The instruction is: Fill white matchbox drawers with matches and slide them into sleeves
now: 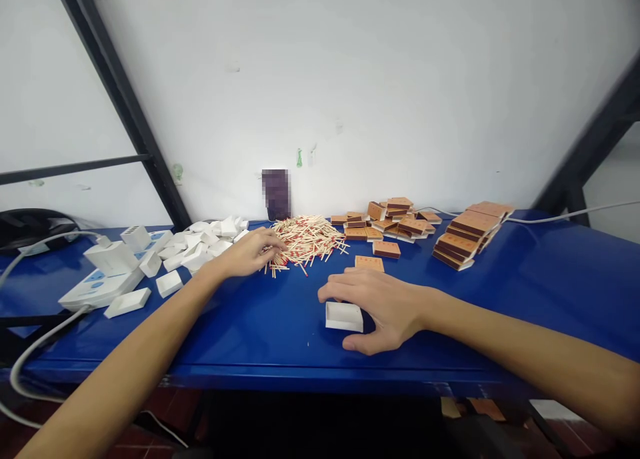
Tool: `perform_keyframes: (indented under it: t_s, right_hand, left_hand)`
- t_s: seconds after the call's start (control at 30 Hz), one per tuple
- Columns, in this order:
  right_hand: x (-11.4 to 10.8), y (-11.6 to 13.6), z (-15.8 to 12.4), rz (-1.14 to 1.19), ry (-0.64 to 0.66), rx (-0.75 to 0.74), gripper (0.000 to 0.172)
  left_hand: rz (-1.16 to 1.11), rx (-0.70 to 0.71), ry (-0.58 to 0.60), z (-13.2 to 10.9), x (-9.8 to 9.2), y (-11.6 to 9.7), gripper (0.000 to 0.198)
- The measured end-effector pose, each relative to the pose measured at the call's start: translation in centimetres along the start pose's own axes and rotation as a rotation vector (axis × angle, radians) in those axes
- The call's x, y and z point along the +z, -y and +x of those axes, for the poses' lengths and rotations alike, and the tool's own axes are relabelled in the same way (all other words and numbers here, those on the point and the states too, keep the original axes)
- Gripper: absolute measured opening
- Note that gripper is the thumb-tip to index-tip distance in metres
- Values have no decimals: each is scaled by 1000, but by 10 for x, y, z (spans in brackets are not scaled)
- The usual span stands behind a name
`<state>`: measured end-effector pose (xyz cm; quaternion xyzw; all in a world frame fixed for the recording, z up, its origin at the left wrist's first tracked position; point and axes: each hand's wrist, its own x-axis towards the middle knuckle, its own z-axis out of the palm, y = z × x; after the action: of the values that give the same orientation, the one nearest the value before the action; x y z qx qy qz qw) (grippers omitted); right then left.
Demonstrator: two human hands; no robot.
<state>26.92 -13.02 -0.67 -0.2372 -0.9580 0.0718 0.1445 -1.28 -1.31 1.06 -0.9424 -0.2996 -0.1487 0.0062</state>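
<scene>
My left hand (253, 251) is at the left edge of a heap of red-tipped matches (313, 239), its fingers bent in among the sticks. The fingertips are partly hidden, so how many matches lie between them does not show. An empty white matchbox tray (344, 317) rests on the table near its front edge. Over and around this tray is my right hand (383, 305), thumb and fingers spread wide, with a gap between thumb and tray. Just beyond that hand lies an orange matchbox sleeve (369, 263), partly covered by it.
White trays (203, 242) are heaped left of the matches, beside a power strip (103, 289) with plugs and cables. Matchbox covers (400, 222) lie piled at the back right; more matchboxes (473, 229) stand stacked farther right. A dark pixelated object (277, 195) leans on the wall.
</scene>
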Motion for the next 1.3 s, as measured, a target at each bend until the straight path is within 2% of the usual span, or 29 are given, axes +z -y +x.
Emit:
perform_keyframes:
  t_s: [0.13,0.33,0.67,0.83,1.03,1.3]
  right_hand:
    - [0,-1,0,-12,9,-6,52]
    - [-1,1,1,0,16,7,55]
    - [0,2,2,-3,5,10,52]
    - [4,-2,3,-2,-39,10,42]
    - [5,-5,4,51,-56,36,37]
    - [7,-5,8,243,-91,84,35]
  left_hand:
    - [32,-65,53,-1,-4,-5,37]
    - [-53,-105,177,-1,-2,-8,42]
    - [-179,-86,186,0,-3,-10,35]
    - [-168,-83,195,0,-4,-18,29]
    - [-184,2,199,1,0,-32,25]
    - [-204,126,220,4,0,-55,18]
